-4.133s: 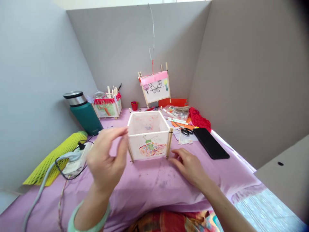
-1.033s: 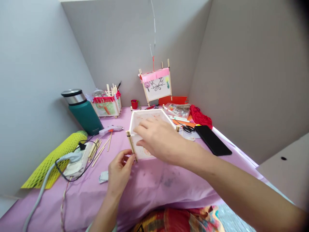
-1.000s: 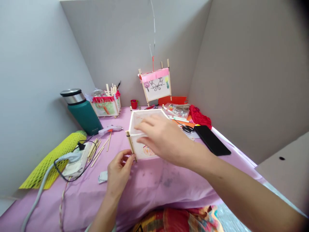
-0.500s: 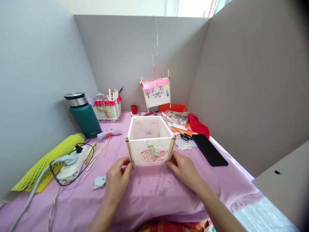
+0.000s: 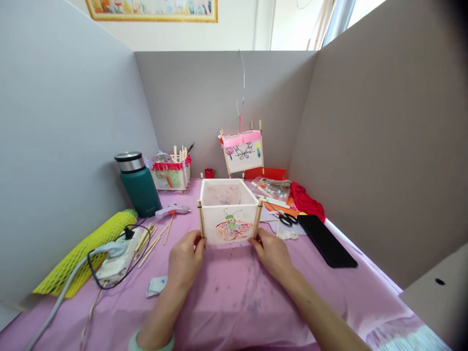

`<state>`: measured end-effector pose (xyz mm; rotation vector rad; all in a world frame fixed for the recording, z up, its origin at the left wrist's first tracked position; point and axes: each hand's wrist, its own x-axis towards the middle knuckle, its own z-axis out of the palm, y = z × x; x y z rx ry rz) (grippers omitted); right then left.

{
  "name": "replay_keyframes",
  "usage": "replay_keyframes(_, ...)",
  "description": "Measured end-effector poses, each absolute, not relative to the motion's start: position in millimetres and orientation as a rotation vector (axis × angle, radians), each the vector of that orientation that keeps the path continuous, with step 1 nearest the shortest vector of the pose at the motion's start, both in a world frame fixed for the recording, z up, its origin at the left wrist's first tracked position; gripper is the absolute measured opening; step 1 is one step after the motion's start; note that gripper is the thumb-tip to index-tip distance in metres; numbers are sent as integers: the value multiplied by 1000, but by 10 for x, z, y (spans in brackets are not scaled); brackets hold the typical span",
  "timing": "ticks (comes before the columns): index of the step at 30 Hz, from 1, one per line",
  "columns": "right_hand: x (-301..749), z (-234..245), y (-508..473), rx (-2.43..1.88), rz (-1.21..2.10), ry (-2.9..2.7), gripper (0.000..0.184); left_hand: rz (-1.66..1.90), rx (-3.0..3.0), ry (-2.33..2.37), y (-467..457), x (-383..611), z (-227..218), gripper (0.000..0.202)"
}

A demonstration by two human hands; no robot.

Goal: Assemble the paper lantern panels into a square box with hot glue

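Note:
Between my hands is a white open-topped paper lantern box (image 5: 234, 225) with wooden sticks at its corners and a colourful butterfly drawn on the near side. My left hand (image 5: 187, 257) pinches the foot of its near left corner stick. Thumb and fingers of my right hand (image 5: 271, 252) close around the lower end of the near right stick. Behind it, a finished-looking lantern (image 5: 243, 152) with a pink top band and a drawing of birds hangs tilted from a wire. Whether the box's base touches the cloth is hard to make out.
At left are a green bottle (image 5: 139, 191), a glue gun (image 5: 172, 210), a power strip (image 5: 119, 261) and loose wooden sticks (image 5: 151, 251). A box of sticks (image 5: 168, 176) stands behind. At right lie scissors (image 5: 287, 219), a black phone (image 5: 326, 241) and red cloth (image 5: 307, 201). Grey panels (image 5: 223, 97) surround the table.
My view has tilted up, bringing a framed picture into sight above the panel. The box appears slightly more tilted or raised, with both hands still on its corner sticks.

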<state>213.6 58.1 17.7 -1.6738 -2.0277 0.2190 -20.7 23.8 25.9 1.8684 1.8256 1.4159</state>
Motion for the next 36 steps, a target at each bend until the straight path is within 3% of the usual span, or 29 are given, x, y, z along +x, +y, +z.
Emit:
replay_keyframes(10,2178,313,563,-1614,348,-2181,19,1258,1861,1908,236,-347,247,13)
replay_keyframes(15,2482,540,864,-1654,310,-2253,23,1200,1775,1787,308,-578,530,40)
replay_keyframes(20,2461,493,1357,-1786,153,-2308,26,1397,1658,2123,643,-688,1110,26)
replay_keyframes(22,2415,431,1516,-1806,126,-2347,23,1461,1610,2023,878,-663,1272,24)
replay_keyframes(28,2461,426,1856,-1873,78,-2315,22,1574,1430,1547,1571,-519,1353,26)
replay_keyframes(36,2257,462,2092,-1473,336,-2299,22,1420,1516,1457,1771,-639,1577,29)
